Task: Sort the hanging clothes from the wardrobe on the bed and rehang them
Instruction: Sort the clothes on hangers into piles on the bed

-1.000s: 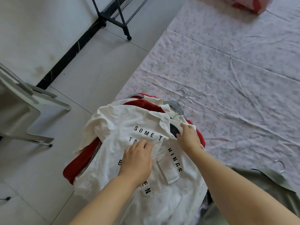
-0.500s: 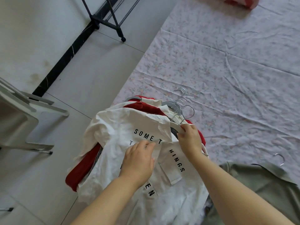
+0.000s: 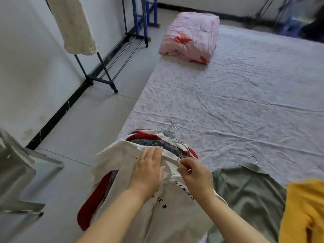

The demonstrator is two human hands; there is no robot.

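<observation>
A pile of hung clothes lies at the near left corner of the bed [image 3: 228, 109]. On top is a white shirt with black letters [image 3: 168, 213]. My left hand [image 3: 147, 171] lies flat on its chest, fingers straight. My right hand [image 3: 194, 172] pinches the shirt's collar at its grey hanger [image 3: 182, 149]. Under the shirt show a grey garment [image 3: 157, 143] and a red garment [image 3: 91, 206], with several hanger hooks [image 3: 171, 128] at the far end. An olive shirt [image 3: 249, 193] on a hanger lies to the right, next to a yellow garment [image 3: 305, 209].
A folded pink quilt [image 3: 191, 35] sits at the bed's far left corner. A clothes rack [image 3: 98, 67] stands on the floor along the left wall with a cream garment [image 3: 75, 25] hanging from it. A grey plastic chair [image 3: 19, 174] is at the near left.
The view has tilted up, revealing the rack and quilt. Both hands have drawn the white shirt's collar end toward me, uncovering the grey garment beneath.
</observation>
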